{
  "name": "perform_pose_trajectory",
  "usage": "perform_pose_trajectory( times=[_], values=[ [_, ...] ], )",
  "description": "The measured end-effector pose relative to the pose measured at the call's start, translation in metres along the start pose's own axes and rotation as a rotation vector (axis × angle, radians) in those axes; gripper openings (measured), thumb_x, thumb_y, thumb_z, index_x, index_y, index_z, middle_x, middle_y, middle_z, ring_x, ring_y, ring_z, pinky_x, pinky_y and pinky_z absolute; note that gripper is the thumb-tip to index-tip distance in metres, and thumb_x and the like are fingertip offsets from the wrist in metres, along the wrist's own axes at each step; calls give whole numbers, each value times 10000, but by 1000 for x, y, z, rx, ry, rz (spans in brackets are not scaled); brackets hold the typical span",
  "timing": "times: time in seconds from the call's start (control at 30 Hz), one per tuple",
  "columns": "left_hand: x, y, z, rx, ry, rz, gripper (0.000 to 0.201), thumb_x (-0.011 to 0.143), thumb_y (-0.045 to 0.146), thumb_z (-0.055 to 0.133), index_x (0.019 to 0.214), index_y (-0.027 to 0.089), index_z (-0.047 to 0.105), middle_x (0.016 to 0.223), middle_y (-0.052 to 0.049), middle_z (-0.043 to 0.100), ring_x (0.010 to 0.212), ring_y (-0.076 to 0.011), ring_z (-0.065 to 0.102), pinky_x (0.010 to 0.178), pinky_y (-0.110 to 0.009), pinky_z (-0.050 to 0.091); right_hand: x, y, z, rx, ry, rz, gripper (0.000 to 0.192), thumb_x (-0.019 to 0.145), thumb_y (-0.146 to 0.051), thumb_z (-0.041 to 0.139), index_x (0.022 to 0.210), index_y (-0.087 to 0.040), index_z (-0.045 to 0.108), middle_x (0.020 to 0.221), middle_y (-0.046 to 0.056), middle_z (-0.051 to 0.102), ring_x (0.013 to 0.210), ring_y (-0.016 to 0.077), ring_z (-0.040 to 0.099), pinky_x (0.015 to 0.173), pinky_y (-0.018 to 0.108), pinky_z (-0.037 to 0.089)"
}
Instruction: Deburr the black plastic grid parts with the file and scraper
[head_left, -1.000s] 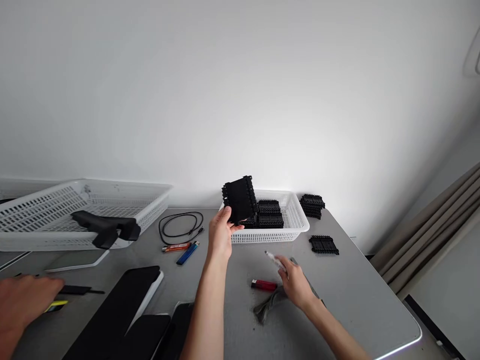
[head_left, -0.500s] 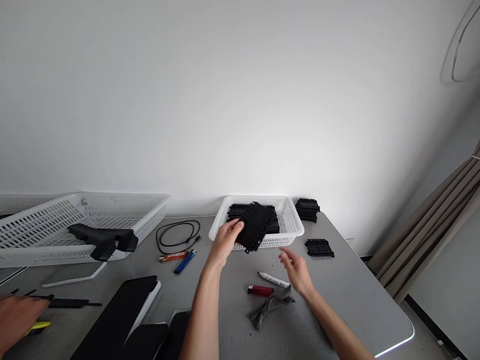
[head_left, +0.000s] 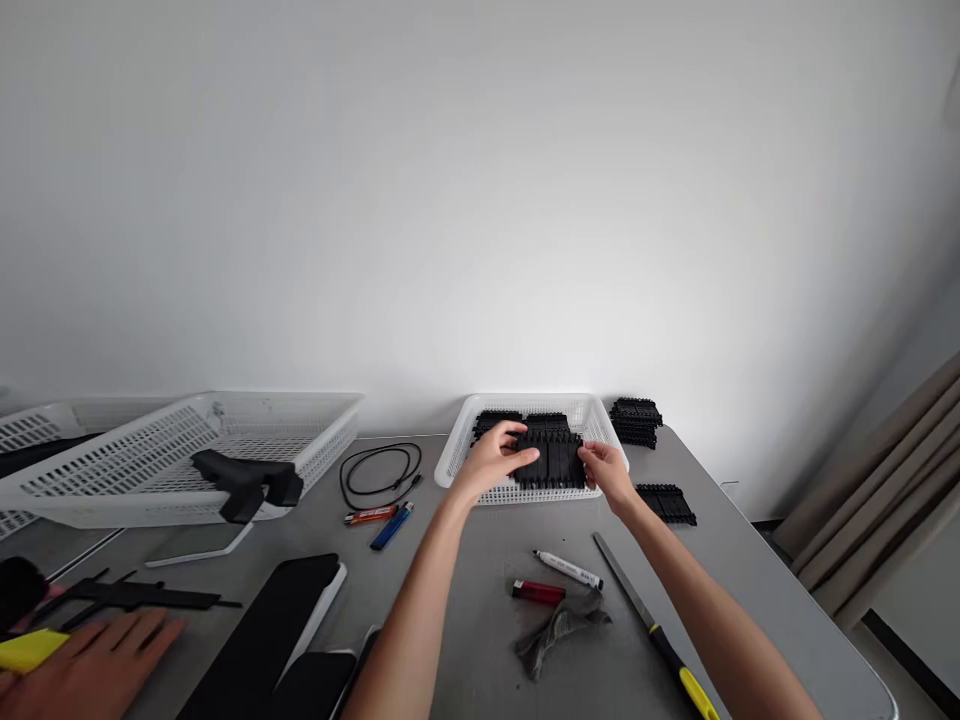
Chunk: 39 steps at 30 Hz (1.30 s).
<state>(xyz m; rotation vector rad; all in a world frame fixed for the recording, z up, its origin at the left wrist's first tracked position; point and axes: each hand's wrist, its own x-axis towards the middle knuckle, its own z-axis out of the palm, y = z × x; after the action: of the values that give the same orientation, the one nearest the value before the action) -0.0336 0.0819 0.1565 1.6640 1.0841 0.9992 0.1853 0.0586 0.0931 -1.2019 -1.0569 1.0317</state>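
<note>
Both of my hands are at a flat black ribbed plastic panel [head_left: 551, 460] with toothed edges, raised over the front of a small white basket [head_left: 450, 458]. My left hand [head_left: 491, 462] is closed on its left edge, thumb in front. At the right edge, my right hand [head_left: 606, 472] pinches it between thumb and fingers. Similar black panels [head_left: 497, 418] lie in the basket behind it. A stack of them [head_left: 636, 422] stands right of the basket, and a single panel [head_left: 667, 503] lies near my right wrist.
On the table are a white marker [head_left: 568, 569], a red lighter [head_left: 538, 591], a crumpled grey strip [head_left: 559, 632] and a file with a yellow-black handle [head_left: 660, 640]. Large baskets [head_left: 330, 440], a cable [head_left: 345, 480] and another person's hand [head_left: 112, 655] are at left.
My right hand has moved up from over the table and taken the panel's right edge. The panel has turned from tilted to level, facing me. The view has shifted slightly left.
</note>
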Motion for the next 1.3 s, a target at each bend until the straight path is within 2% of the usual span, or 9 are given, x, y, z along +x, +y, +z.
perform_pose_trajectory(
  times=[0.1, 0.23, 0.43, 0.7, 0.87, 0.97, 1.07, 1.2, 1.3],
  values=[
    [41, -12, -16, 71, 190, -42, 489, 658, 385, 773, 1075, 166, 641, 885, -100, 735, 673, -201, 666, 600, -292, 506, 42, -2, 26, -8, 34, -15, 327, 761, -483, 627, 851, -183, 532, 490, -102, 362, 414, 65, 321, 398, 204, 321],
    [99, -40, -36, 361, 381, -102, 337, 728, 308, 732, 1027, 169, 664, 891, -87, 759, 714, -180, 676, 683, -278, 498, 98, 2, 63, -101, 92, 14, 224, 863, -363, 569, 965, -165, 542, 534, -79, 428, 430, 75, 386, 420, 198, 363],
    [148, -91, -56, 622, 405, -186, 157, 801, 258, 661, 927, 181, 715, 988, -106, 758, 906, -257, 672, 761, -339, 470, 160, 21, 103, -352, 98, 116, 167, 874, -249, 605, 1009, -154, 579, 662, 12, 598, 524, 117, 541, 487, 219, 437],
    [179, -134, -63, 893, 284, -204, 196, 846, 215, 614, 1007, 222, 726, 996, -70, 747, 921, -240, 662, 803, -327, 465, 201, 48, 118, -669, 9, 189, 180, 858, -181, 644, 1026, -117, 637, 932, 165, 685, 824, 222, 676, 657, 272, 498],
    [183, -141, -59, 971, 245, -210, 223, 827, 111, 560, 943, 158, 744, 984, -131, 714, 885, -262, 656, 766, -343, 454, 200, 48, 125, -805, -39, 178, 178, 892, -207, 629, 1025, -91, 653, 940, 207, 678, 868, 258, 675, 670, 299, 503],
    [179, -135, -57, 977, 268, -175, 237, 841, 106, 525, 915, 145, 747, 957, -142, 710, 885, -267, 655, 766, -348, 452, 191, 37, 126, -835, -42, 134, 209, 913, -207, 602, 1071, -79, 653, 959, 213, 682, 872, 260, 678, 685, 308, 506],
    [167, -124, -58, 945, 326, -124, 266, 882, 163, 504, 1025, 166, 728, 943, -123, 725, 892, -256, 660, 770, -337, 464, 174, 20, 115, -832, -26, 62, 297, 939, -200, 547, 1194, -73, 627, 1015, 206, 690, 902, 256, 677, 705, 306, 507],
    [134, -108, -53, 860, 477, -44, 354, 890, 134, 445, 1169, 179, 659, 1118, -115, 713, 993, -235, 651, 841, -325, 479, 126, -1, 82, -800, -11, -85, 387, 953, -222, 490, 1316, -139, 593, 1044, 127, 717, 903, 214, 675, 756, 282, 499],
    [98, -98, -35, 641, 703, 148, 293, 839, 87, 434, 910, 189, 700, 998, -85, 738, 988, -226, 652, 885, -333, 479, 61, -3, 54, -736, -50, -244, 361, 935, -231, 474, 1238, -166, 658, 966, 74, 734, 747, 168, 662, 722, 269, 494]
  ],
)
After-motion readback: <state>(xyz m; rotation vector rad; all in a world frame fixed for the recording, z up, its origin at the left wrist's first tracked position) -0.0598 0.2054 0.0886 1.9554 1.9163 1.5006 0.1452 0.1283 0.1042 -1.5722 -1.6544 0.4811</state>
